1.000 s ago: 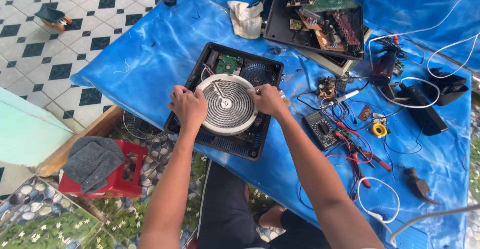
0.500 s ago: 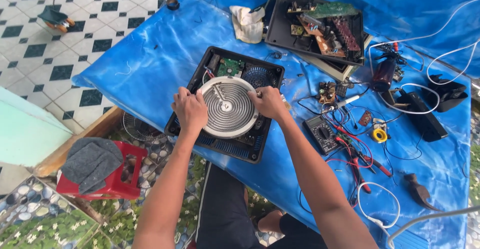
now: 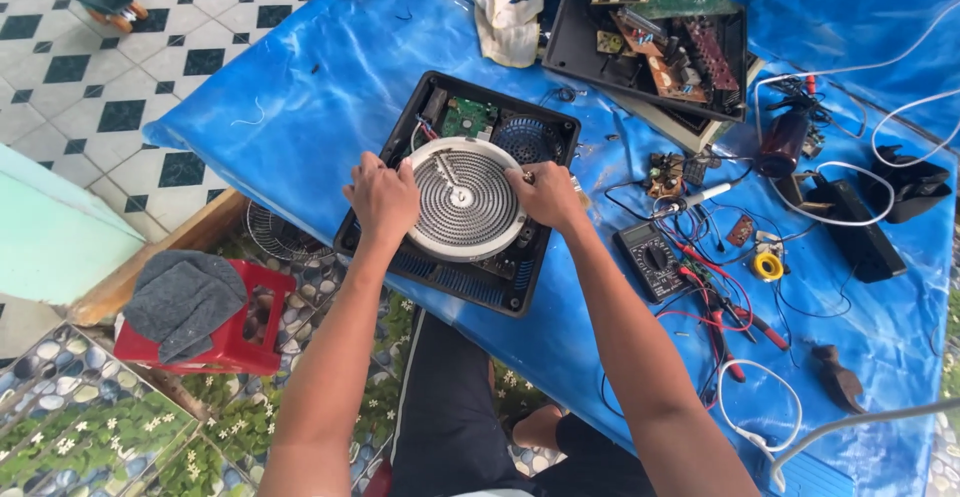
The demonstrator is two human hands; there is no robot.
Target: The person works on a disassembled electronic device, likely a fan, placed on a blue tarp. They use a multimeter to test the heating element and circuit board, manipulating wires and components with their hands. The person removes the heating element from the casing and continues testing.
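Head view: both hands grip a round coil heating element (image 3: pixel 463 197) at mid-frame, lying in an opened black cooker casing (image 3: pixel 470 282) on the blue-covered desk (image 3: pixel 300 97). Left hand (image 3: pixel 382 197) has its fingers closed on the element's left rim; right hand (image 3: pixel 545 194) clasps the right rim. A multimeter (image 3: pixel 651 260) lies just right of the casing, with a second open casing (image 3: pixel 650 37) at upper right.

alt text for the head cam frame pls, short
Both hands, left hand and right hand, grip the rim of a round coil heating element seated in an opened black cooktop casing on a blue tarp. A multimeter lies to the right.
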